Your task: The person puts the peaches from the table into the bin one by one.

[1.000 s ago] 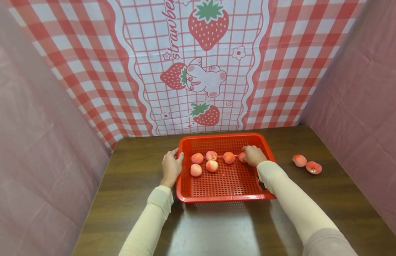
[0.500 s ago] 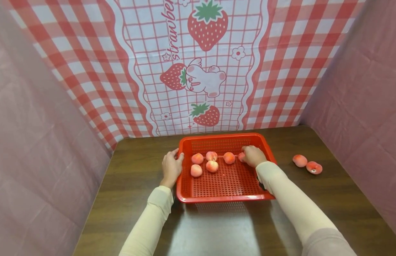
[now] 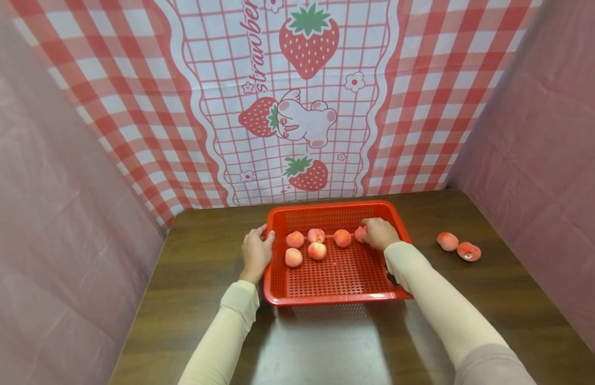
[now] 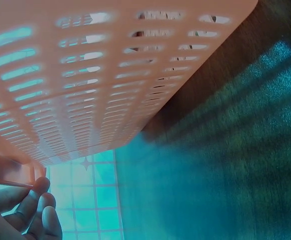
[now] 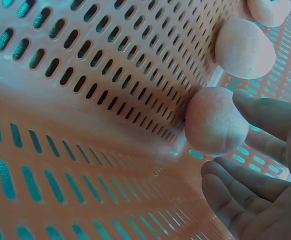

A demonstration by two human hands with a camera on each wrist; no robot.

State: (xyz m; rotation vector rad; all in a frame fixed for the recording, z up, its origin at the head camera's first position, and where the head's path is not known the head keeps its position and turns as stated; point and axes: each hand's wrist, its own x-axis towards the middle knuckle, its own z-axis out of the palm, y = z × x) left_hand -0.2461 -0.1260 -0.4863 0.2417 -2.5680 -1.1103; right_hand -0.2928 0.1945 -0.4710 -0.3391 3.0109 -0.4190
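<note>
A red slotted basket [image 3: 335,298] sits mid-table. My left hand [image 3: 255,251] grips its left rim, thumb over the edge; the left wrist view shows curled fingers [image 4: 33,210] under the basket wall [image 4: 85,75]. My right hand [image 3: 380,233] lies inside the basket at the far right beside a peach [image 3: 359,233]. In the right wrist view that peach [image 5: 214,120] rests on the basket floor [image 5: 85,75]. The thumb tip touches it and the straight fingers [image 5: 235,195] lie just off it. Several more peaches [image 3: 317,250] lie in the basket's far half.
Two peaches [image 3: 447,241] [image 3: 469,251] lie on the brown table [image 3: 494,299], right of the basket. Pink sheets wall in both sides, and a strawberry-print cloth [image 3: 307,107] hangs at the back.
Both hands and all the peaches stay where they were; only the head view has shifted slightly.
</note>
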